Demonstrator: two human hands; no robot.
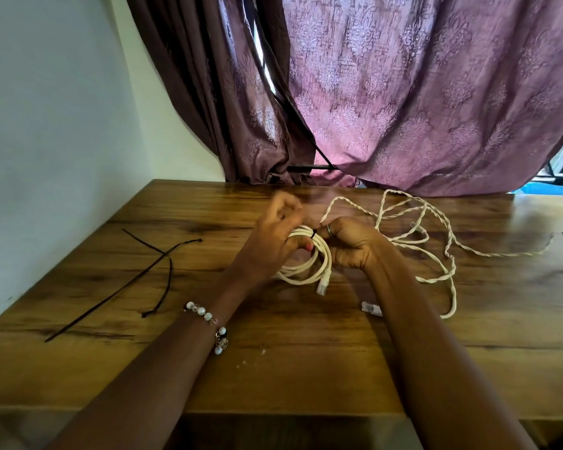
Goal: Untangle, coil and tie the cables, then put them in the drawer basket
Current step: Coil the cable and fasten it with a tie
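A white cable coil [309, 271] lies in the middle of the wooden table [111, 368], with its clear plug [323, 286] hanging at the near side. A thin black tie [313, 235] wraps the top of the coil. My left hand [275, 233] grips the coil with its thumb underneath, its fingers blurred above the tie. My right hand [348, 243] is curled and pinches the coil at the tie. A tangled, twisted white cable [436, 241] sprawls to the right of my hands. No drawer basket is in sight.
Two long black ties [134, 280] lie crossed on the left part of the table. A loose plug [371, 308] shows beside my right forearm. Purple curtains [403, 92] hang behind the table's far edge and a white wall stands at the left.
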